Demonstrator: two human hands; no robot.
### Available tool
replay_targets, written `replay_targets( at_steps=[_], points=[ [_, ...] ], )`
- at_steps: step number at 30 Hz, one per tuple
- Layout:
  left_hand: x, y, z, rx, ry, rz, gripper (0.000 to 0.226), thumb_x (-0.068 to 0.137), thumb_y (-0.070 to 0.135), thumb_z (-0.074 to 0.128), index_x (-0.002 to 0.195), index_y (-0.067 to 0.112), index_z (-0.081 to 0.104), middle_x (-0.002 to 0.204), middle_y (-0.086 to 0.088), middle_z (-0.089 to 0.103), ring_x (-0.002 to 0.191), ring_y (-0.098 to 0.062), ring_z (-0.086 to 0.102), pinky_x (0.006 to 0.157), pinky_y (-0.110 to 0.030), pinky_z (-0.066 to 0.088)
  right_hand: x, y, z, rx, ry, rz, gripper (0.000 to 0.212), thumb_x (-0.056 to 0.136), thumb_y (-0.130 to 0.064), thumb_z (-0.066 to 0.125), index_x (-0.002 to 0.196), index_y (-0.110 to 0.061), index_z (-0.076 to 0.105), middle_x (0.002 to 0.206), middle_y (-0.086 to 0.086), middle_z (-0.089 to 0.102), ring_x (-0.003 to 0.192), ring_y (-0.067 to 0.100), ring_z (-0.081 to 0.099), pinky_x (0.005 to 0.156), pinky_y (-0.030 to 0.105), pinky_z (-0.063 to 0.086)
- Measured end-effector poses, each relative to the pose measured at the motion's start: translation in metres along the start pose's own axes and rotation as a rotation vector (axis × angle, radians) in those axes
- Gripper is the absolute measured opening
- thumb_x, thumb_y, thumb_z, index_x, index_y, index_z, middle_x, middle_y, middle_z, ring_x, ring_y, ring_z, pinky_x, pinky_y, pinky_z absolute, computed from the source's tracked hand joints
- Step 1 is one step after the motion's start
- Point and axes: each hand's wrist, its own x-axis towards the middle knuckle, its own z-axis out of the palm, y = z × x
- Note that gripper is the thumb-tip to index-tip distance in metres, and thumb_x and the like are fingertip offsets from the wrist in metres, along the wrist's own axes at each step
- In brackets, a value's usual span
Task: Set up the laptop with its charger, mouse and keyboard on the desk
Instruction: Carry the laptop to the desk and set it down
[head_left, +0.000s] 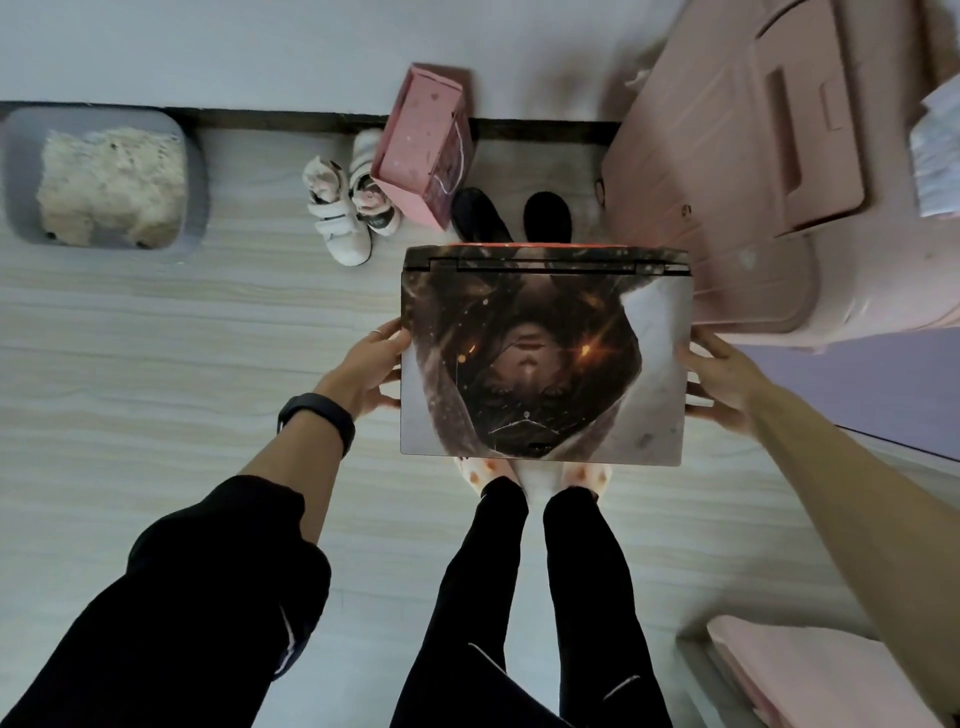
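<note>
left hand (370, 375) clamps the laptop's left edge, thumb on the lid, fingers under | laptop (543, 358) shut, carried level above the floor between both hands, equally near each; long axis left-right; hinge edge points away from the body | right hand (719, 384) clamps the right edge | counter not in view; carry step, judged early
</note>
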Motion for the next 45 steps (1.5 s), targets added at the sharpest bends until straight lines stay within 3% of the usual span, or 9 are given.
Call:
replay_targets(
  at_steps=[8,16,21,25,27,29,33,40,45],
  points=[
    [-0.035,-0.044,-0.013,-0.083,0.067,-0.021,0.049,0.098,0.035,0.057,0.145,0.034,0.044,0.118,-0.006,0.068,0.106,-0.029,0.063,0.088,-0.069,0.048,-0.049,0.027,0.013,-0.009,0.027,0.003,0.037,0.101,-0.031,0.058,0.137,-0.035,0.052,0.118,-0.001,0.070,0.106,0.027,0.065,0.086,0.045,0.050],
    [-0.169,-0.107,-0.046,-0.255,0.157,0.002,0.049,0.096,0.036,0.060,0.144,0.033,0.047,0.126,-0.011,0.064,0.114,-0.035,0.059,0.090,-0.071,0.046,-0.153,0.007,0.036,-0.135,-0.074,-0.105,0.037,0.100,-0.032,0.060,0.135,-0.040,0.054,0.126,-0.002,0.064,0.112,0.026,0.062,0.087,0.048,0.050],
    [-0.294,-0.147,-0.060,-0.446,0.269,0.100,0.052,0.093,0.038,0.064,0.142,0.032,0.049,0.124,-0.010,0.064,0.115,-0.035,0.058,0.090,-0.070,0.047,-0.236,-0.021,0.049,-0.245,-0.191,-0.323,0.040,0.100,-0.030,0.060,0.137,-0.041,0.054,0.124,-0.008,0.063,0.107,0.024,0.064,0.083,0.042,0.054],
    [-0.389,-0.191,-0.062,-0.598,0.364,0.164,0.051,0.093,0.038,0.064,0.141,0.033,0.049,0.121,-0.009,0.067,0.113,-0.032,0.061,0.084,-0.065,0.053,-0.295,-0.045,0.074,-0.387,-0.302,-0.561,0.031,0.099,-0.026,0.062,0.126,-0.041,0.063,0.116,-0.012,0.068,0.111,0.018,0.065,0.100,0.049,0.052],
    [-0.436,-0.228,-0.061,-0.690,0.431,0.190,0.047,0.095,0.035,0.061,0.140,0.034,0.049,0.117,-0.007,0.068,0.108,-0.028,0.062,0.074,-0.057,0.055,-0.326,-0.045,0.096,-0.508,-0.392,-0.676,0.030,0.097,-0.031,0.065,0.126,-0.039,0.065,0.123,-0.006,0.069,0.113,0.017,0.067,0.104,0.048,0.051],
    [-0.467,-0.264,-0.058,-0.767,0.483,0.194,0.045,0.097,0.033,0.060,0.140,0.035,0.048,0.115,-0.007,0.068,0.106,-0.026,0.062,0.069,-0.053,0.054,-0.353,-0.042,0.117,-0.607,-0.463,-0.732,0.030,0.097,-0.030,0.063,0.127,-0.033,0.064,0.121,-0.008,0.069,0.107,0.008,0.066,0.099,0.038,0.052],
    [-0.518,-0.355,-0.052,-0.966,0.596,0.208,0.040,0.099,0.028,0.058,0.137,0.035,0.051,0.121,-0.011,0.066,0.111,-0.032,0.061,0.080,-0.063,0.053,-0.412,-0.015,0.172,-0.789,-0.644,-0.811,0.026,0.100,-0.028,0.060,0.119,-0.043,0.053,0.107,-0.017,0.062,0.092,-0.008,0.056,0.077,0.021,0.045],
    [-0.583,-0.529,-0.032,-1.284,0.749,0.224,0.041,0.098,0.024,0.059,0.138,0.035,0.053,0.129,-0.015,0.060,0.117,-0.036,0.057,0.085,-0.072,0.047,-0.485,0.091,0.283,-1.019,-0.864,-0.807,0.025,0.099,-0.029,0.062,0.123,-0.035,0.063,0.111,0.003,0.073,0.095,0.020,0.072,0.072,0.035,0.056],
    [-0.628,-0.637,-0.031,-1.408,0.843,0.225,0.038,0.100,0.021,0.057,0.136,0.033,0.052,0.120,-0.012,0.062,0.109,-0.033,0.058,0.072,-0.061,0.053,-0.538,0.187,0.350,-1.117,-0.982,-0.850,0.025,0.100,-0.029,0.059,0.124,-0.036,0.061,0.107,-0.004,0.074,0.090,0.018,0.073,0.066,0.028,0.055]
  ],
)
